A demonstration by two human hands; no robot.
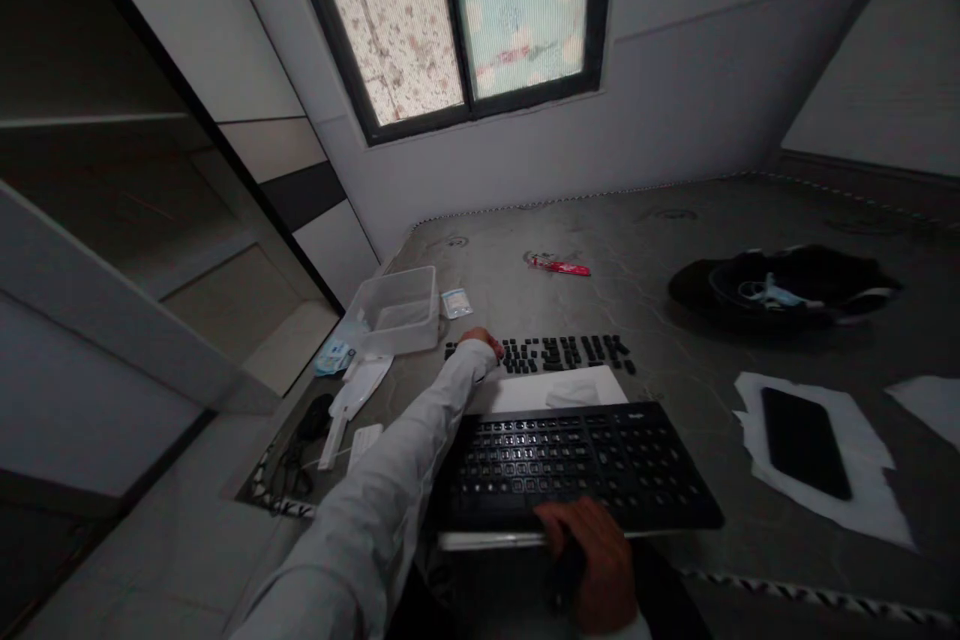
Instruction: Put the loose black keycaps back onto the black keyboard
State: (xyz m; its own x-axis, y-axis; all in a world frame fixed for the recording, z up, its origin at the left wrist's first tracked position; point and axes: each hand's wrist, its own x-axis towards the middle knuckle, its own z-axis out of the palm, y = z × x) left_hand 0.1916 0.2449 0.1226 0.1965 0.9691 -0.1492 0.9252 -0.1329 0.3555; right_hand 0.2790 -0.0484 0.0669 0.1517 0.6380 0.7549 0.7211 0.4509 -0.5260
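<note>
Grey mattress (pixel 480 270), by its look, under everything. Near edge, in front of me: black full-size keyboard (pixel 577 465) on a flat white board (pixel 517 395); its key positions look largely stripped. Clear plastic tub (pixel 414 335) to the left, black smartphone (pixel 806 440) to the right on a white sheet (pixel 876 468).

Right hand (pixel 601 552) at the keyboard's front edge, fingers curled by a dark object (pixel 568 568); too murky to tell whether I grip it. Left hand (pixel 482 338) reaches beyond the keyboard, fingers bunched low beside the loose keycaps (pixel 570 353); whether they pinch one, I cannot tell.

Keycaps lie in short rows on the mattress, just past the white board, mostly right of my left hand. Step in hand, as I judge it: handling loose caps singly. Next move calls for a fine fingertip pinch, wrist kept clear of neighbouring caps.
</note>
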